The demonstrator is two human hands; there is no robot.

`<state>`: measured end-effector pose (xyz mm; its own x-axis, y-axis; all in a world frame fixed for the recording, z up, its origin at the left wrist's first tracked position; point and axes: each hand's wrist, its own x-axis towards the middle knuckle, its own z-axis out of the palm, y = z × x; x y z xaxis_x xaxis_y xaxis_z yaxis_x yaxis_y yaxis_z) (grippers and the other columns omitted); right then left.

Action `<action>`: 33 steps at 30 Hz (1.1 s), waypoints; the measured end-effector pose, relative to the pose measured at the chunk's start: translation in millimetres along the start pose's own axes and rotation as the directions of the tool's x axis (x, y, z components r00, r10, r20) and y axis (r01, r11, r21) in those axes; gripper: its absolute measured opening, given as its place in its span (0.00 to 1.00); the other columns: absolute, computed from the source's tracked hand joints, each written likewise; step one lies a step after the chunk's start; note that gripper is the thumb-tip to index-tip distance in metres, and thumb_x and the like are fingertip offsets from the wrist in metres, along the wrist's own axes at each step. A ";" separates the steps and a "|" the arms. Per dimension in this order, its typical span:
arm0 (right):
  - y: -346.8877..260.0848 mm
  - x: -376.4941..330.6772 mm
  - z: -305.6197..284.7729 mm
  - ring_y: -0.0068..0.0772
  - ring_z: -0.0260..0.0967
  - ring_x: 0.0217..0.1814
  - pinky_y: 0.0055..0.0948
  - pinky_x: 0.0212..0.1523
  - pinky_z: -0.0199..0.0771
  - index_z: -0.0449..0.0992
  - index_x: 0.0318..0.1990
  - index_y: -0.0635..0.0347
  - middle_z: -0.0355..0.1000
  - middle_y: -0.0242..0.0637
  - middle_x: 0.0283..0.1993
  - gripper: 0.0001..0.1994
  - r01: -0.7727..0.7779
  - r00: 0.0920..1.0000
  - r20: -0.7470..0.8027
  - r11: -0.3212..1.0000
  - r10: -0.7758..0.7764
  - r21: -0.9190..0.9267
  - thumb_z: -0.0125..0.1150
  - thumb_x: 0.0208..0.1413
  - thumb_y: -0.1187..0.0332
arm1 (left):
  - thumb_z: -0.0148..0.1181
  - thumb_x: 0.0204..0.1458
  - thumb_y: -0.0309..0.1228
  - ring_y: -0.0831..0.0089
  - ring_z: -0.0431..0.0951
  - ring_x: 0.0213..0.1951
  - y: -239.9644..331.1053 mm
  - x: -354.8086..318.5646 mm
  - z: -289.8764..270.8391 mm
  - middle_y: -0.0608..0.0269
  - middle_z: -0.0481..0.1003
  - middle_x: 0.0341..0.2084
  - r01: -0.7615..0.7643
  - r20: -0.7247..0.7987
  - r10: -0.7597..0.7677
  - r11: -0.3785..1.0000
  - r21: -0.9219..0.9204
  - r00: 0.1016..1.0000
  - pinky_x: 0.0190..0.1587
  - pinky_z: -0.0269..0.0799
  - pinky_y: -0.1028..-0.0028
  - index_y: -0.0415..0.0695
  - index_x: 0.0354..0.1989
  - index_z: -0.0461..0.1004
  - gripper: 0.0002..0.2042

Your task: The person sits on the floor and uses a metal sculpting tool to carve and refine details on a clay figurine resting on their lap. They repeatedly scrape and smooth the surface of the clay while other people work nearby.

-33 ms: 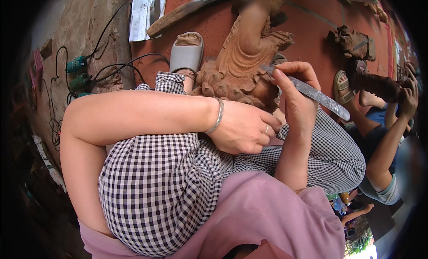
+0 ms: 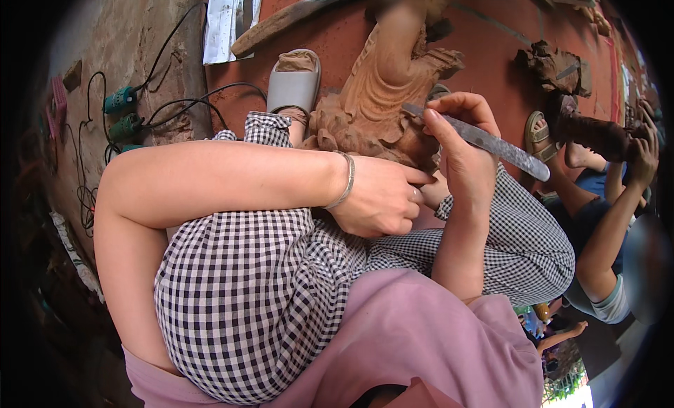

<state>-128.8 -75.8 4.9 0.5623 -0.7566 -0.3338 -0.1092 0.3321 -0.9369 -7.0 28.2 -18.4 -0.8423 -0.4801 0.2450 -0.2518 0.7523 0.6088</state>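
Note:
A brown carved wooden figure (image 2: 382, 92), with draped folds and a petalled base, leans in front of me. My right hand (image 2: 469, 130) pinches a flat grey metal chisel (image 2: 502, 148) between thumb and fingers. The chisel's narrow tip meets the carving just above the base, while its rounded end points down to the right. Wearing a bracelet and a ring, my left hand (image 2: 379, 197) lies against the lower edge of the base. Its fingers curl closed, with the index finger reaching right; the fingertips and whatever they may hold are hidden.
A long wooden piece (image 2: 295, 22) and white paper (image 2: 230, 22) lie beyond my sandalled foot (image 2: 293, 81). Black cables run to green power tools (image 2: 121, 113) by the left wall. At right another person's hand (image 2: 640, 152) holds a dark carving (image 2: 597, 135); a rough wooden chunk (image 2: 558, 67) lies beyond.
The chisel has shifted slightly left and up, its tip now further onto the carving. My right hand moved with it. My left hand rose slightly, and its index finger is straighter.

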 end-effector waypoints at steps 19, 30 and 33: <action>7.1 -6.9 29.6 0.48 0.77 0.51 0.36 0.52 0.74 0.79 0.34 0.67 0.76 0.54 0.53 0.08 0.427 0.886 0.210 0.551 -0.414 -0.717 0.66 0.54 0.70 | 0.63 0.39 0.38 0.60 0.80 0.35 -5.0 -4.3 13.4 0.57 0.80 0.22 0.127 -0.024 -0.129 0.991 -0.046 0.991 0.60 0.65 0.63 0.42 0.22 0.82 0.11; 10.3 -1.7 20.3 0.38 0.76 0.48 0.32 0.50 0.74 0.76 0.34 0.69 0.77 0.49 0.52 0.06 0.387 0.909 0.149 0.655 -0.390 -0.649 0.62 0.57 0.73 | 0.62 0.40 0.35 0.56 0.79 0.43 -4.1 -2.1 8.6 0.55 0.80 0.27 0.157 0.001 -0.158 0.981 -0.114 0.987 0.57 0.68 0.62 0.40 0.24 0.81 0.10; 7.2 2.0 10.0 0.38 0.76 0.48 0.32 0.50 0.74 0.76 0.34 0.69 0.77 0.48 0.53 0.07 0.090 0.991 -0.058 0.907 -0.124 -0.411 0.61 0.58 0.72 | 0.63 0.38 0.32 0.59 0.80 0.39 -4.0 -5.7 12.6 0.55 0.79 0.28 0.064 -0.156 -0.068 0.997 -0.033 0.985 0.52 0.72 0.62 0.39 0.26 0.78 0.10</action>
<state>-120.2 -69.2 -1.5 0.5229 -0.8234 -0.2205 -0.3854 0.0023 -0.9227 -7.3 33.6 -31.7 -0.7384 -0.5949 0.3176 -0.2890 0.7047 0.6480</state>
